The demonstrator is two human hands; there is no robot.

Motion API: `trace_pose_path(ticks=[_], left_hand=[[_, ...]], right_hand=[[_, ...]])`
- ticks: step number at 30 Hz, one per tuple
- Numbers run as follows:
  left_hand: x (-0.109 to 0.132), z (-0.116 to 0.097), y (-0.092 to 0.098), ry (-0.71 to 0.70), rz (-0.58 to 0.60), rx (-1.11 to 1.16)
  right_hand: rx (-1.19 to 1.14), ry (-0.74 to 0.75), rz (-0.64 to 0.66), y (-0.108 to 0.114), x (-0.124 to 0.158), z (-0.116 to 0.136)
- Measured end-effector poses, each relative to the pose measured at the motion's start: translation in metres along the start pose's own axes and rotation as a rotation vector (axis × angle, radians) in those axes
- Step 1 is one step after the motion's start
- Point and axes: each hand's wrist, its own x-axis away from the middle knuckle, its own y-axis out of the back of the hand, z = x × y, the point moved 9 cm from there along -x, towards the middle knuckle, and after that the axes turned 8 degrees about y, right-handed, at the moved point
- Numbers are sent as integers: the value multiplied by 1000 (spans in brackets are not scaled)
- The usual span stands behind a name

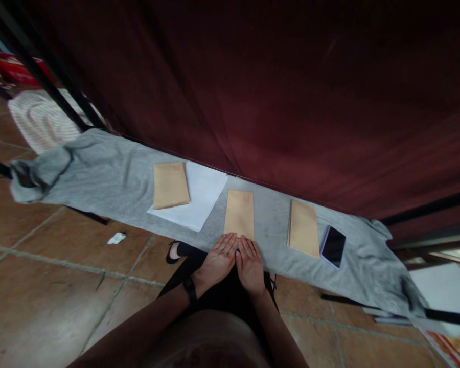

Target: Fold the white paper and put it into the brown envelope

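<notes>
A brown paper envelope [239,212] lies flat in front of me on the grey cloth [270,225]. My left hand [221,258] rests with its fingers stretched over the near end of the envelope. Beside it, my right hand [250,266] lies with straight fingers on the same end, the two hands almost touching. To the left, several white paper sheets [207,191] carry a stack of brown envelopes [170,185]. On the right is another stack of envelopes [304,228], near a phone [333,246] with a dark screen.
The cloth covers a narrow bench with black metal bars [450,207] at its ends. A dark red curtain [253,92] hangs behind it. On the tiled floor [61,286] lies a white scrap [117,238]. A white board [444,291] is at the lower right.
</notes>
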Motion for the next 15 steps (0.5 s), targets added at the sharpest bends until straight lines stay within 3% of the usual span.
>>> trace_pose_path(ticks=[15], left_hand=[[8, 26, 16, 55, -31, -10]], right_hand=[[52, -38, -21, 10, 14, -29]])
